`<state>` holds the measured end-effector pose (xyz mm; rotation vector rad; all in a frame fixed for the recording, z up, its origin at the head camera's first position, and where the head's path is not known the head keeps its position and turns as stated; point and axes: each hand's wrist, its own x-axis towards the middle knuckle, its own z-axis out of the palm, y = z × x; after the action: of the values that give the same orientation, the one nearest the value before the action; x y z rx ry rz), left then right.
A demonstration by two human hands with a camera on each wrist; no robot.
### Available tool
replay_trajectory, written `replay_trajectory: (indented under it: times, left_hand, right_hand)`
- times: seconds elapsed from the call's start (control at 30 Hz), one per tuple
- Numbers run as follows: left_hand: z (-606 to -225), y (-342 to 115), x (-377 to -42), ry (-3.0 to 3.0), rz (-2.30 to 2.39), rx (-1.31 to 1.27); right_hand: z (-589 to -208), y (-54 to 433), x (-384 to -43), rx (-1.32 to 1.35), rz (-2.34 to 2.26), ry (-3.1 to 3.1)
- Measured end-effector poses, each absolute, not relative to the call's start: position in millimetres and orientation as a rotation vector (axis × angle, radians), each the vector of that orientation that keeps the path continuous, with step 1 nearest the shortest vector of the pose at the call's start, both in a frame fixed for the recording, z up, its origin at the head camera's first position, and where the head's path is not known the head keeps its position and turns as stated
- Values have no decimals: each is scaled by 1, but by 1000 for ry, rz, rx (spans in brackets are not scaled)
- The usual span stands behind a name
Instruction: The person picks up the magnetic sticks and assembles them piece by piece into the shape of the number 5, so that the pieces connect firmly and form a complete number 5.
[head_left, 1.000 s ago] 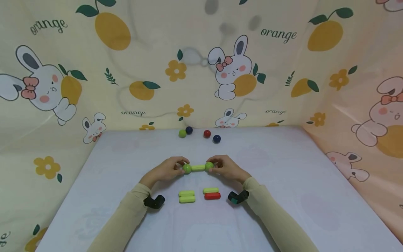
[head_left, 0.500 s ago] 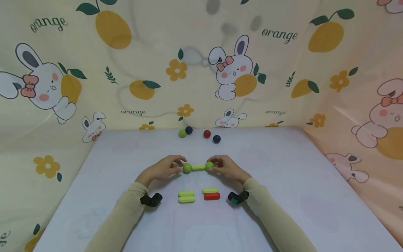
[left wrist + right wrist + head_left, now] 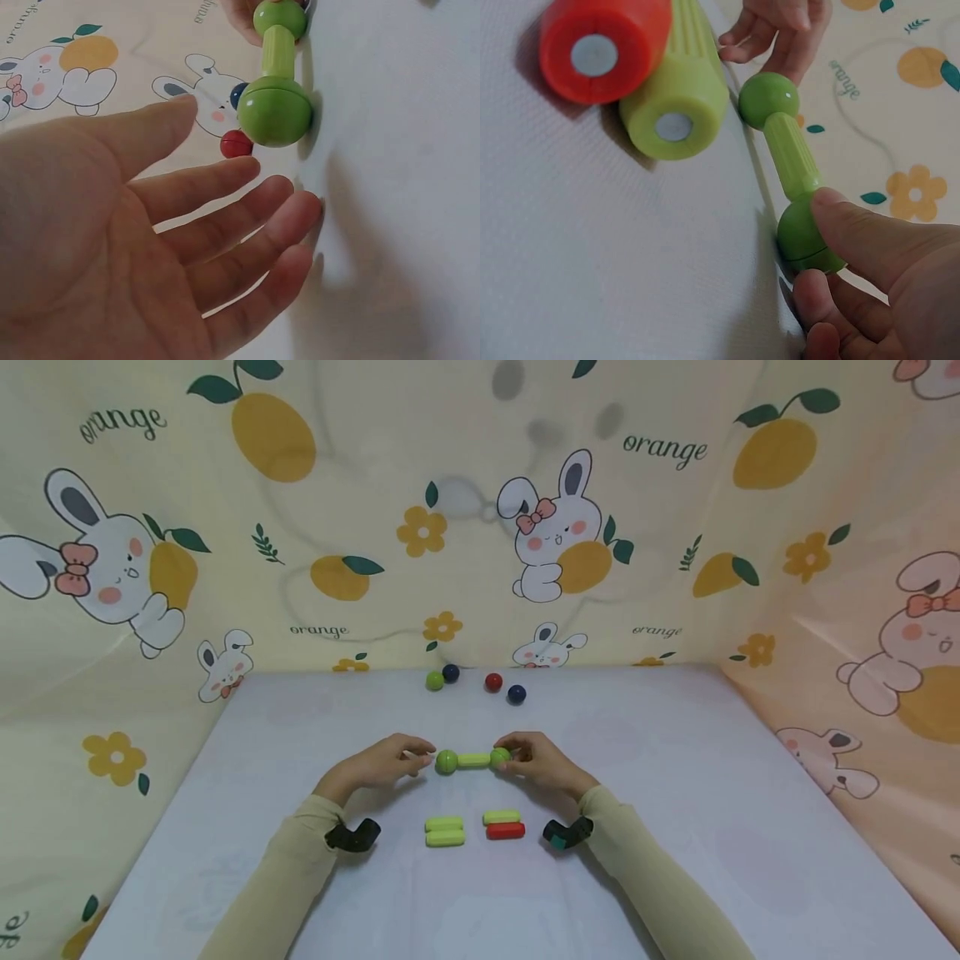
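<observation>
A yellow-green ridged rod (image 3: 473, 761) lies across the middle of the table with a green ball at each end, like a small dumbbell. My right hand (image 3: 543, 764) pinches the right green ball (image 3: 802, 232) between thumb and fingers. Just left of the other green ball (image 3: 276, 112), my left hand (image 3: 381, 762) has its fingers spread and loosely bent, apart from the ball and holding nothing. Closer to me lie several loose rods: a yellow-green pair (image 3: 445, 831) on the left, and one yellow-green rod (image 3: 501, 817) beside a red rod (image 3: 506, 831) on the right.
Along the back of the white table (image 3: 660, 735) sit a green ball (image 3: 435, 681), a navy ball (image 3: 451, 674), a red ball (image 3: 493, 682) and a second navy ball (image 3: 517, 694). A printed cloth (image 3: 465, 560) rises behind the table and on both sides.
My left hand has let go of the left green ball and drawn away to the left. My right hand still pinches the right ball, and the joined piece has hardly moved.
</observation>
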<state>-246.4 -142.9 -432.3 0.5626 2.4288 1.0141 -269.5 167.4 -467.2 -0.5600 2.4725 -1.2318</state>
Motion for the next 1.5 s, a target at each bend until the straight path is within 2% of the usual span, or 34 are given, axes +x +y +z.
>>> replay_trajectory:
  times: [0.13, 0.67, 1.2, 1.5]
  left_hand:
    - [-429, -143, -244, 2431, 1013, 486]
    - [-415, -144, -229, 2362, 1025, 633]
    - [-441, -128, -209, 2361, 963, 699]
    - [-442, -123, -200, 2352, 978, 730]
  right_hand:
    - [-468, 168, -267, -568, -1245, 2470]
    - [-470, 171, -266, -553, -1201, 2480]
    - [-469, 167, -269, -584, -1224, 2477]
    - [-464, 166, -267, -564, -1225, 2468]
